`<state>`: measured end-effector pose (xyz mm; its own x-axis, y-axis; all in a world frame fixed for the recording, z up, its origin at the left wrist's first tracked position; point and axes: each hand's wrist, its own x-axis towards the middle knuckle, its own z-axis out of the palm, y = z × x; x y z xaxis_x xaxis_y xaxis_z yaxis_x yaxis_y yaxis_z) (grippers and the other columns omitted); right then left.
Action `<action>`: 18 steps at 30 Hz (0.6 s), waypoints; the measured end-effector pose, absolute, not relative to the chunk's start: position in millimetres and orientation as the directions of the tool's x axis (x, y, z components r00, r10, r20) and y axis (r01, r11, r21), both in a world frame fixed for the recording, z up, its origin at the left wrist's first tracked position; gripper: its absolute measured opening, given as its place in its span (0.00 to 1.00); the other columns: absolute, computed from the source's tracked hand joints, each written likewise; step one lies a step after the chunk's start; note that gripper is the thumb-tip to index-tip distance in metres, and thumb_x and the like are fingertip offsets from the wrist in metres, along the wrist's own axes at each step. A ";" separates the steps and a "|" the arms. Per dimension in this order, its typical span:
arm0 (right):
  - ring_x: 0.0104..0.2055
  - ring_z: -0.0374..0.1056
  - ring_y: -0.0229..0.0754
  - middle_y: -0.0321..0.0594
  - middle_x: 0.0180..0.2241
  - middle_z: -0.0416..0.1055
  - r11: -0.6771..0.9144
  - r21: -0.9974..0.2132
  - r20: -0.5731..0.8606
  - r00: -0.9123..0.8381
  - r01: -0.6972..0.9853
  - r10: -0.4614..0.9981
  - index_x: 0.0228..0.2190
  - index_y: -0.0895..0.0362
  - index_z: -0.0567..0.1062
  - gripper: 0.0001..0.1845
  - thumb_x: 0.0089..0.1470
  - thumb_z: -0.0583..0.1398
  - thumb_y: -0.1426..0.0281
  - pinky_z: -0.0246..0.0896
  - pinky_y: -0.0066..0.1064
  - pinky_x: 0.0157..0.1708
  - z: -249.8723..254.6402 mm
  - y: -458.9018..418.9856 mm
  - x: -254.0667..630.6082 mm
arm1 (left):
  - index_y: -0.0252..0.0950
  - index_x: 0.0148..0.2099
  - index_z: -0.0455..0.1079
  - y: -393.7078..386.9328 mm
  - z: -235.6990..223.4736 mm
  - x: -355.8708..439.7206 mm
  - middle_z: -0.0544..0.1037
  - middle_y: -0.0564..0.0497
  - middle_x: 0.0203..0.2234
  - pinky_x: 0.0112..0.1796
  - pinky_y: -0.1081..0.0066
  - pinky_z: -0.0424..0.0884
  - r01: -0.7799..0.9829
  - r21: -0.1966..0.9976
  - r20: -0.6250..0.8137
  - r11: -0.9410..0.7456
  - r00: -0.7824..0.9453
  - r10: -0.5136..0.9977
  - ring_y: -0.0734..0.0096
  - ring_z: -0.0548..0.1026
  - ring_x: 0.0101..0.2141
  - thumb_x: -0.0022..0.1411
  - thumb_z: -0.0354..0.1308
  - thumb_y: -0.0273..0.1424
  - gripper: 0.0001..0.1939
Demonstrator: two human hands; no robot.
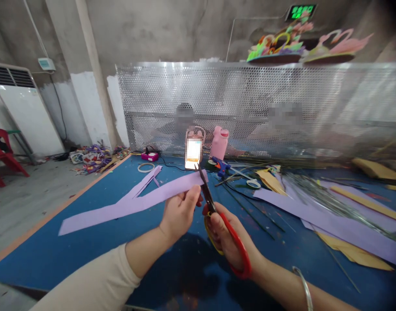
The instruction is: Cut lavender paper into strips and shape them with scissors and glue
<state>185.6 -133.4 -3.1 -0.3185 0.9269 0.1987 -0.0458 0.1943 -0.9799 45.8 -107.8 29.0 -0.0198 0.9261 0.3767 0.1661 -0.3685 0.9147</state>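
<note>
My left hand (181, 212) pinches a long light-purple paper strip (126, 208) near its right end; the rest of it stretches left over the table. In my right hand (232, 233) is a pair of scissors (240, 252) with red and yellow handles. Their dark blades point up and away, at the strip's right end, just beyond my left fingertips. Whether the blades are closed on the paper is hard to make out. Behind the held strip lie more narrow purple strips (142, 185).
On the blue table (97, 255) stand a lit phone (193, 153) and a pink bottle (219, 144). A blue glue gun (221, 166), tape roll (253, 184), purple paper (295, 206), yellow paper (353, 250) and thin green stems (334, 203) lie right. A perforated metal panel (249, 95) borders the back.
</note>
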 end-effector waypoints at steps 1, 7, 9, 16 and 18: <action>0.17 0.43 0.31 0.27 0.19 0.50 0.190 -0.981 0.194 -0.327 -0.044 0.925 0.33 0.54 0.63 0.22 0.56 0.54 0.47 0.38 0.25 0.14 -3.6 -132.4 186.3 | 0.36 0.24 0.66 -107.5 29.5 46.7 0.72 0.52 0.20 0.29 0.73 0.66 0.140 0.920 0.375 -0.367 -0.038 0.926 0.72 0.70 0.24 0.63 0.46 0.42 0.21; 0.22 0.48 0.34 0.30 0.25 0.53 0.305 -0.952 0.287 -0.431 -0.029 0.855 0.40 0.54 0.62 0.24 0.59 0.47 0.46 0.48 0.26 0.20 -7.2 -129.6 191.3 | 0.36 0.24 0.68 -105.3 32.0 46.9 0.73 0.51 0.19 0.30 0.73 0.66 0.195 0.936 0.322 -0.294 -0.126 0.938 0.71 0.72 0.24 0.63 0.47 0.44 0.22; 0.24 0.50 0.35 0.32 0.27 0.54 0.355 -0.935 0.321 -0.471 -0.018 0.822 0.39 0.54 0.61 0.26 0.58 0.46 0.45 0.50 0.28 0.22 -6.9 -130.6 192.4 | 0.36 0.25 0.68 -105.0 32.3 45.6 0.74 0.51 0.20 0.31 0.72 0.67 0.208 0.936 0.317 -0.285 -0.140 0.938 0.70 0.73 0.25 0.63 0.46 0.46 0.23; 0.24 0.50 0.35 0.32 0.26 0.54 0.359 -0.933 0.320 -0.478 -0.009 0.818 0.36 0.54 0.60 0.24 0.59 0.45 0.45 0.51 0.29 0.23 -6.8 -131.6 191.7 | 0.37 0.23 0.68 -110.0 35.3 45.1 0.76 0.51 0.20 0.34 0.72 0.68 0.339 0.902 0.321 -0.266 -0.118 0.940 0.68 0.75 0.26 0.63 0.46 0.46 0.24; 0.23 0.49 0.35 0.30 0.25 0.53 0.329 -0.943 0.316 -0.471 -0.057 0.824 0.34 0.54 0.60 0.24 0.59 0.46 0.45 0.50 0.28 0.22 -6.5 -131.0 189.5 | 0.37 0.23 0.69 -110.8 35.9 45.4 0.77 0.52 0.20 0.34 0.73 0.69 0.345 0.897 0.327 -0.278 -0.093 0.940 0.69 0.75 0.26 0.63 0.46 0.45 0.23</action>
